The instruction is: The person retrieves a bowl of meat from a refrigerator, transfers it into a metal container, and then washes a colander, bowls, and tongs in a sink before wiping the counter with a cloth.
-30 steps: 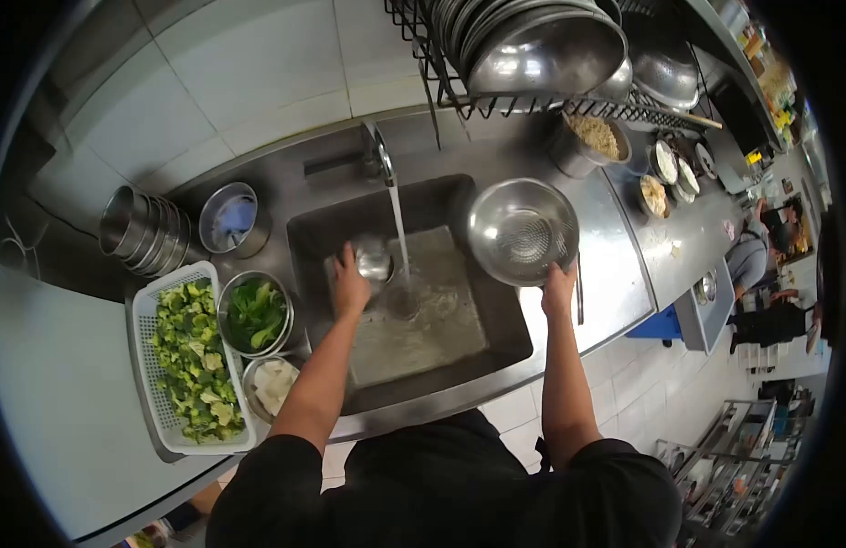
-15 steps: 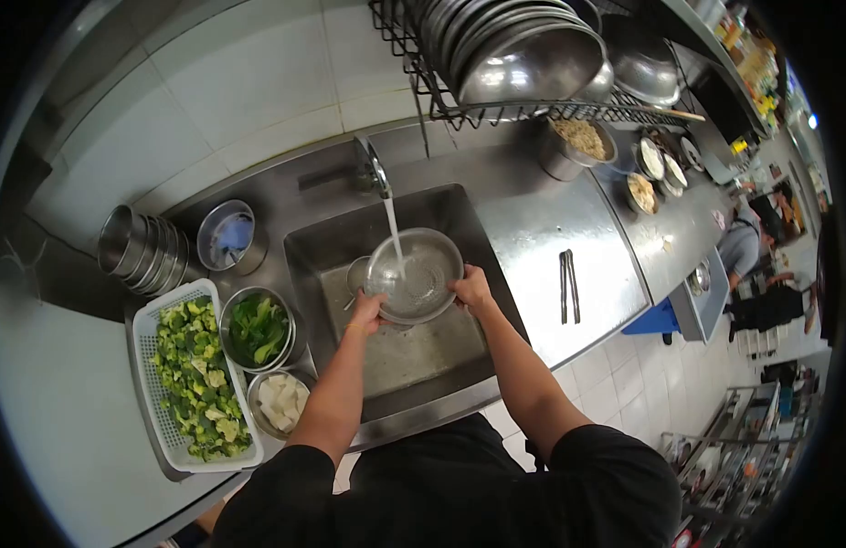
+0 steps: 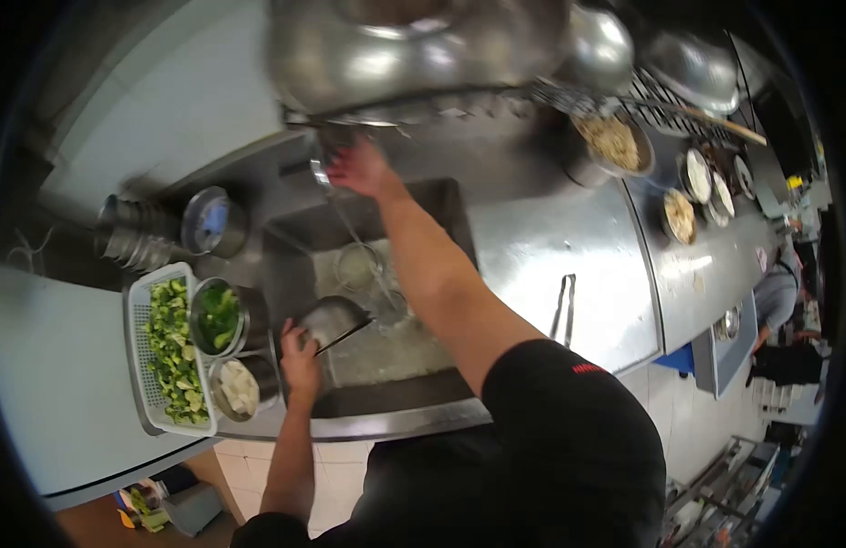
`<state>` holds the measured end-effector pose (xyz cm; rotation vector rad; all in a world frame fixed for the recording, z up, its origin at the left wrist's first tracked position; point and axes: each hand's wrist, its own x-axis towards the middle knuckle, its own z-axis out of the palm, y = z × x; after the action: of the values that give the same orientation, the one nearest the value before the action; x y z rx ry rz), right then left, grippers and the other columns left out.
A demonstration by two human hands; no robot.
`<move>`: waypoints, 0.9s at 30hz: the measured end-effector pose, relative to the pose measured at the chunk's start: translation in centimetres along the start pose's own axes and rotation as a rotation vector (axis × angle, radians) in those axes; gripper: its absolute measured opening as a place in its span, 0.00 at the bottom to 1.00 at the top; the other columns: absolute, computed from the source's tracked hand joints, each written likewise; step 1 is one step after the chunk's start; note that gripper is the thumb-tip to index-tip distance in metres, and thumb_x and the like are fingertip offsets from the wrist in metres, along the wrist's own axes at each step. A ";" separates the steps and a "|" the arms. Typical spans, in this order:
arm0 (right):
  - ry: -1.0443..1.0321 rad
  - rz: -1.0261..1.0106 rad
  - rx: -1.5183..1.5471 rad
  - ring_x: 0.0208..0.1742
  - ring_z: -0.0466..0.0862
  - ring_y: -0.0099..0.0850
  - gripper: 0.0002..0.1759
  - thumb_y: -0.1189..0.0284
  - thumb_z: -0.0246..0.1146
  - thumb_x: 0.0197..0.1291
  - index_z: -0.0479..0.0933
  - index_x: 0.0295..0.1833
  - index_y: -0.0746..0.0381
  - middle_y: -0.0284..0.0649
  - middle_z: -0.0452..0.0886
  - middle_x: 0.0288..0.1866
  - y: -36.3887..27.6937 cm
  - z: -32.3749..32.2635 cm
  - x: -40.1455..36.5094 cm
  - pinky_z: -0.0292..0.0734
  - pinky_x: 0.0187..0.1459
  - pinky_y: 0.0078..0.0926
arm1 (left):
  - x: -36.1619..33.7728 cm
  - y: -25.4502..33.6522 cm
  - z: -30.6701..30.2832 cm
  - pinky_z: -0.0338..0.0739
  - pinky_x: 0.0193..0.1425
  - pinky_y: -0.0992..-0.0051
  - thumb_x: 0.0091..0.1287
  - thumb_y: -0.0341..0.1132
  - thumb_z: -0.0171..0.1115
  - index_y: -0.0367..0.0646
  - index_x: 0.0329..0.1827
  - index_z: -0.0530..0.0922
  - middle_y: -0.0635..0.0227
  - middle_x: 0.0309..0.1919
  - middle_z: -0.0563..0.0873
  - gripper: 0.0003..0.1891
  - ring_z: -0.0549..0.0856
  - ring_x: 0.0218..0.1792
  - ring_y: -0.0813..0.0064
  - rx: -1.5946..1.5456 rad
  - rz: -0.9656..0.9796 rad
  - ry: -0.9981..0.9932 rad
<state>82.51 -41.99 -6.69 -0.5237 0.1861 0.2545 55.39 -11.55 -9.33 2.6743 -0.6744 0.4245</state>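
My left hand (image 3: pixel 300 358) grips the edge of a metal bowl (image 3: pixel 330 324), which is tilted over the left side of the sink (image 3: pixel 396 406). Up at the back, my right hand (image 3: pixel 357 169) is at the faucet (image 3: pixel 320 172); its fingers are blurred, and whether they close on the faucet is unclear. A thin stream of water runs down from the spout. A small round metal vessel (image 3: pixel 357 267) lies in the sink below the spout.
Left of the sink stand a white basket of broccoli (image 3: pixel 172 352), a bowl of green leaves (image 3: pixel 219 318), a bowl of white pieces (image 3: pixel 237 387) and stacked metal bowls (image 3: pixel 131 233). Tongs (image 3: pixel 564 309) lie on the right counter. A rack of bowls hangs above. Another person (image 3: pixel 777 292) stands far right.
My right hand has let go of the bowl and moved up to the faucet. My left hand has moved left and tilted the bowl. The water stream is thinner, and the view has shifted.
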 end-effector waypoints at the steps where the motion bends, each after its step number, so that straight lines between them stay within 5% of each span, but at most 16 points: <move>1: -0.034 -0.060 -0.129 0.39 0.79 0.44 0.34 0.36 0.51 0.60 0.73 0.39 0.60 0.41 0.75 0.29 0.3 0.8 -1.3 0.74 0.49 0.48 | -1.1 1.7 -1.9 0.75 0.53 0.58 0.45 0.21 0.63 0.44 0.28 0.76 0.56 0.51 0.76 0.09 0.72 0.63 0.47 -0.022 0.020 -0.034; 4: -0.020 0.069 -0.959 0.40 0.82 0.43 0.30 0.43 0.54 0.63 0.77 0.41 0.62 0.44 0.79 0.29 0.3 -0.1 -5.3 0.77 0.45 0.43 | -6.6 5.2 -5.2 0.70 0.63 0.49 0.45 0.22 0.63 0.43 0.24 0.74 0.57 0.51 0.76 0.07 0.71 0.64 0.46 0.025 0.102 -0.167; 6: -0.172 -0.164 -1.799 0.42 0.82 0.40 0.25 0.49 0.55 0.63 0.79 0.45 0.62 0.45 0.82 0.35 -1.1 -0.2 -14.3 0.76 0.44 0.38 | -9.9 5.6 -6.7 0.65 0.67 0.45 0.46 0.24 0.63 0.42 0.22 0.74 0.58 0.50 0.77 0.06 0.70 0.65 0.48 -0.031 0.186 -0.306; 8: -0.738 0.104 -1.868 0.48 0.81 0.43 0.27 0.55 0.64 0.56 0.74 0.55 0.61 0.46 0.80 0.52 -5.3 -3.6 -21.3 0.76 0.49 0.42 | -9.8 6.8 -8.0 0.65 0.67 0.43 0.46 0.26 0.63 0.41 0.22 0.73 0.59 0.51 0.77 0.05 0.69 0.65 0.47 0.030 0.155 -0.261; 9: -0.753 0.289 -1.829 0.54 0.79 0.44 0.33 0.59 0.69 0.50 0.71 0.61 0.59 0.46 0.76 0.58 -7.1 -7.2 -24.6 0.74 0.54 0.42 | -9.1 7.1 -8.7 0.64 0.67 0.42 0.46 0.27 0.64 0.42 0.23 0.74 0.59 0.52 0.77 0.06 0.69 0.66 0.46 0.082 0.160 -0.176; 10: -1.056 0.223 -1.977 0.60 0.75 0.44 0.40 0.61 0.71 0.46 0.66 0.67 0.51 0.44 0.69 0.66 -9.1 -13.1 -26.0 0.71 0.59 0.43 | -8.8 7.3 -9.8 0.63 0.67 0.40 0.46 0.29 0.65 0.42 0.24 0.74 0.58 0.52 0.76 0.07 0.68 0.66 0.45 0.153 0.145 -0.093; 12: -0.655 0.647 -2.648 0.69 0.66 0.45 0.55 0.55 0.76 0.39 0.54 0.74 0.36 0.42 0.56 0.74 -12.5 -12.9 -34.4 0.61 0.66 0.56 | -8.2 8.5 -10.9 0.59 0.68 0.39 0.45 0.31 0.65 0.43 0.26 0.74 0.57 0.56 0.75 0.08 0.65 0.68 0.43 -0.082 -0.018 -0.040; 13: -0.610 0.657 -2.697 0.77 0.52 0.45 0.64 0.59 0.82 0.26 0.54 0.73 0.35 0.37 0.50 0.78 -13.4 -16.9 -37.0 0.53 0.71 0.59 | -8.3 8.6 -11.8 0.57 0.70 0.40 0.45 0.32 0.65 0.43 0.26 0.73 0.58 0.57 0.75 0.09 0.63 0.69 0.44 0.019 0.112 -0.172; 14: -0.658 0.734 -2.791 0.76 0.55 0.46 0.64 0.55 0.81 0.26 0.53 0.73 0.35 0.40 0.52 0.77 -14.1 -15.8 -39.0 0.56 0.69 0.57 | -8.6 8.7 -12.5 0.55 0.72 0.41 0.45 0.32 0.64 0.44 0.26 0.72 0.58 0.59 0.74 0.09 0.61 0.70 0.45 0.107 0.236 -0.322; 16: -0.824 -0.002 -2.810 0.66 0.68 0.42 0.48 0.54 0.76 0.35 0.63 0.66 0.43 0.43 0.69 0.63 -15.3 -20.8 -41.9 0.65 0.60 0.53 | -10.7 7.2 -10.2 0.53 0.74 0.43 0.45 0.33 0.62 0.46 0.24 0.70 0.61 0.61 0.73 0.08 0.59 0.72 0.47 0.150 0.267 -0.318; 18: -0.851 0.109 -2.862 0.59 0.72 0.40 0.33 0.62 0.72 0.45 0.68 0.57 0.54 0.42 0.75 0.52 -15.6 -19.8 -41.9 0.67 0.56 0.53 | -9.4 8.4 -12.0 0.52 0.75 0.46 0.46 0.34 0.62 0.46 0.23 0.70 0.62 0.62 0.73 0.08 0.59 0.72 0.48 0.223 0.290 -0.267; 21: -0.767 0.157 -2.801 0.60 0.74 0.41 0.28 0.68 0.67 0.51 0.64 0.57 0.60 0.45 0.76 0.53 -14.9 -15.6 -40.7 0.65 0.58 0.49 | -10.0 10.0 -12.6 0.51 0.75 0.45 0.44 0.32 0.62 0.46 0.24 0.70 0.63 0.61 0.73 0.08 0.60 0.71 0.47 0.208 0.226 -0.194; 22: -0.791 0.128 -2.815 0.60 0.74 0.41 0.28 0.68 0.67 0.51 0.64 0.57 0.60 0.45 0.76 0.53 -14.3 -14.4 -39.9 0.65 0.58 0.49 | -10.7 9.5 -12.2 0.51 0.75 0.43 0.42 0.30 0.62 0.46 0.25 0.70 0.62 0.60 0.73 0.10 0.61 0.70 0.46 0.164 0.249 -0.205; 25: -0.592 -0.058 -2.537 0.39 0.81 0.53 0.25 0.71 0.62 0.53 0.61 0.54 0.64 0.53 0.78 0.38 -11.8 -11.0 -37.0 0.75 0.42 0.48 | -11.1 8.8 -11.0 0.52 0.75 0.44 0.43 0.31 0.62 0.47 0.25 0.71 0.63 0.58 0.75 0.08 0.61 0.71 0.47 0.203 0.281 -0.228; 27: -0.506 -0.159 -2.525 0.38 0.81 0.54 0.25 0.71 0.62 0.53 0.61 0.55 0.64 0.53 0.79 0.38 -9.2 -6.9 -35.4 0.76 0.40 0.48 | -10.9 9.4 -11.5 0.52 0.75 0.45 0.43 0.32 0.61 0.48 0.24 0.71 0.64 0.57 0.75 0.07 0.60 0.71 0.48 0.249 0.275 -0.117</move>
<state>50.65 -60.02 0.19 -2.8998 -0.8769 0.3445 39.20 -10.36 -0.61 2.8647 -1.0977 0.4509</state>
